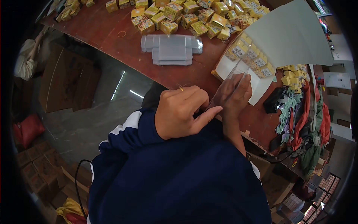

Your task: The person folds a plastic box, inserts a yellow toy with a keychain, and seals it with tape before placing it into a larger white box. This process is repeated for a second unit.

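Observation:
Both hands hold a clear plastic sheet or folded box (228, 86) above the table's front edge. My left hand (182, 111) is closed, its thumb and curled fingers at the lower left end of the plastic. Behind the plastic, my right hand (238, 91) grips its right side, seen partly through it. Just beyond is an open white carton (257, 87) with rows of small yellow boxes (257, 59) inside, its large white flap (287, 35) raised to the right. A flat clear plastic piece (172, 50) lies on the red table (126, 48).
Many small yellow boxes (173, 11) are heaped along the table's far side. Green packets (285, 119), red cloth (305, 115) and a black container (274, 100) lie at right. Brown cartons (69, 80) stand on the floor at left. A person (28, 56) is at far left, another (304, 192) at lower right.

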Motion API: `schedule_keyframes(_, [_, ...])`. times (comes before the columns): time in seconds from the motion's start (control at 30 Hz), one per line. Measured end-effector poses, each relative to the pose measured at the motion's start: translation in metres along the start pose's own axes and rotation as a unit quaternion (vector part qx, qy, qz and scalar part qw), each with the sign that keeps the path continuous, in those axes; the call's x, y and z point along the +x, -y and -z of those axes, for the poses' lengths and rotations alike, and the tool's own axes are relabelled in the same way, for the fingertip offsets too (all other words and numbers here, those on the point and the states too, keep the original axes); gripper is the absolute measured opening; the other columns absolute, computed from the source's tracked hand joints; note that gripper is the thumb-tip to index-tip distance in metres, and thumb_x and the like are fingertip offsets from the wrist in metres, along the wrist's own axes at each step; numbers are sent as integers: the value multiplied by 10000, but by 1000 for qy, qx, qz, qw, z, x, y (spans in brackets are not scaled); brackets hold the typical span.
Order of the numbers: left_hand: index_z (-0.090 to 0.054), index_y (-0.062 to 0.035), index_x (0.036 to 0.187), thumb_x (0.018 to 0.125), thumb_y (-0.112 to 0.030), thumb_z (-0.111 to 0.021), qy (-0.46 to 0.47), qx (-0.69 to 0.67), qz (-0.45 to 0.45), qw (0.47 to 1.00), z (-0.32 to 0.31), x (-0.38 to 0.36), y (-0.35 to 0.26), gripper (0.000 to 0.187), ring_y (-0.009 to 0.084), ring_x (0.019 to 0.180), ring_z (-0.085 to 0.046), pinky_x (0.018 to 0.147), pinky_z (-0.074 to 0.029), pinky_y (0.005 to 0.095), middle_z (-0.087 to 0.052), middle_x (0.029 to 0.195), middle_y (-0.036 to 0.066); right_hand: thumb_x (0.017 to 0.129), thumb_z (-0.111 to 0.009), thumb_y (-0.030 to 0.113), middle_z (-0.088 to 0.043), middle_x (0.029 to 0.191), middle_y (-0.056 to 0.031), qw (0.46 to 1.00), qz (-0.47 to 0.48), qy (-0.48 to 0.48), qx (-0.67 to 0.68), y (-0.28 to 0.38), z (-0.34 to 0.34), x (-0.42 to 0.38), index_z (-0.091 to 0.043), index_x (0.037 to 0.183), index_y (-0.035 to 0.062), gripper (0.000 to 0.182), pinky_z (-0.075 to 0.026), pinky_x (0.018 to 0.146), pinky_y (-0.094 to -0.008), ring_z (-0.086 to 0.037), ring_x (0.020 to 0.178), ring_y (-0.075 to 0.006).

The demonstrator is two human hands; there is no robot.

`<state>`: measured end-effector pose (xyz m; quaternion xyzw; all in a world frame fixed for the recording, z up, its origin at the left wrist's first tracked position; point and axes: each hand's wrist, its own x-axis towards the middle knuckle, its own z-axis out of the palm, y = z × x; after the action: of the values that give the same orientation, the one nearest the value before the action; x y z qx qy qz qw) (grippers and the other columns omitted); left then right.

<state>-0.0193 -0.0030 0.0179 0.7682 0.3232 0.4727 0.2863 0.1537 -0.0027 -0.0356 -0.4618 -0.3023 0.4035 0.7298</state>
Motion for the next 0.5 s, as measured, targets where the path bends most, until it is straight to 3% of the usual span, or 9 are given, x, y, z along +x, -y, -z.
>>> schedule_keyframes(0.23, [-589,-33,706,796,-49,-775,-10,-1,-7,1000,-3,-2,2,208,203,469,-528,436,-376,309,-541,596,66,1091,-386,304,-338,626,20,998,45,14,-38,5,-6,0,-383,749,86,405,-284,452,-198,-276,504,-57])
schedule_keyframes(0.33, [-557,-47,725,849,-72,-719,28,36,-25,999,-3,-4,3,205,254,511,-569,471,-451,362,-533,644,77,1092,-383,302,-346,618,16,996,62,8,-56,5,-7,-1,-383,742,82,413,-276,435,-201,-279,490,-62])
schedule_keyframes(0.43, [-563,-36,742,859,-54,-703,20,0,-34,999,-3,-4,3,183,261,500,-549,466,-438,359,-527,652,88,1092,-380,301,-356,603,12,995,75,9,-58,6,-10,-2,-385,733,78,422,-279,423,-207,-289,472,-67])
schedule_keyframes(0.5, [-561,-26,738,868,-47,-692,26,-108,6,994,-3,-4,4,185,253,496,-525,467,-417,346,-510,637,86,1092,-378,300,-361,590,9,996,77,9,-49,6,-11,-3,-386,728,77,427,-284,419,-211,-297,459,-70])
